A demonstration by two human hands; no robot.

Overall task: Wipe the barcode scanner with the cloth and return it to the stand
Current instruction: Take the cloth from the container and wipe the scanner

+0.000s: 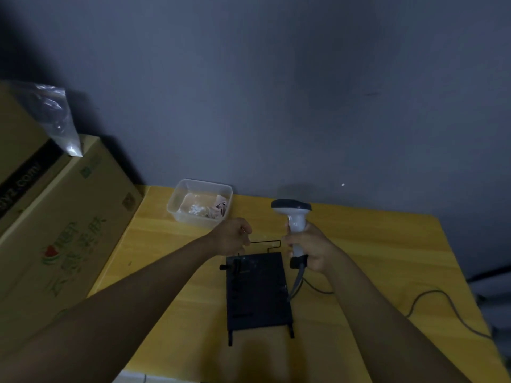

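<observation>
Head view of a yellow wooden tabletop [359, 244] set against a grey wall. Right of centre, the right hand [309, 248] is closed around the grip of a white handheld barcode scanner with a dark-topped head [293, 217], held upright above the table, head uppermost; its grey cable [431, 297] trails from the base of the grip across the table toward the right edge of the frame. Just left of centre, the left hand [235, 234] is curled shut, fingertips pinching the thin black wire arm [265, 241] that rises from the flat black rectangular stand [257, 291] lying on the table at lower centre. Behind the left hand, a clear plastic tub [177, 208] holds a crumpled pale cloth [204, 207]. Brown printed cardboard boxes [69, 230] fill the left of the frame, with a clear plastic bag [59, 120] on top.
</observation>
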